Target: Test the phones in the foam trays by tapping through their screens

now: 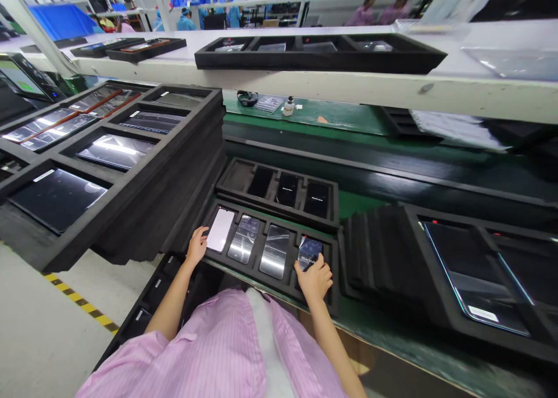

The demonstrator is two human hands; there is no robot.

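In front of me lies a black foam tray with several smartphones in its slots. My left hand has its fingers curled at the tray's left end, beside a phone with a lit white screen. Over the rightmost slot, my right hand grips the lower part of a smartphone, thumb on the left and fingers on the right; its lit screen bears a brand word. Between these lie two dark, glossy phones, the left one and the right one.
Behind is a second foam tray with three phones and one vacant slot. Tall stacks of foam trays stand at left and right. A white shelf with another phone tray crosses above the green bench. People work far back.
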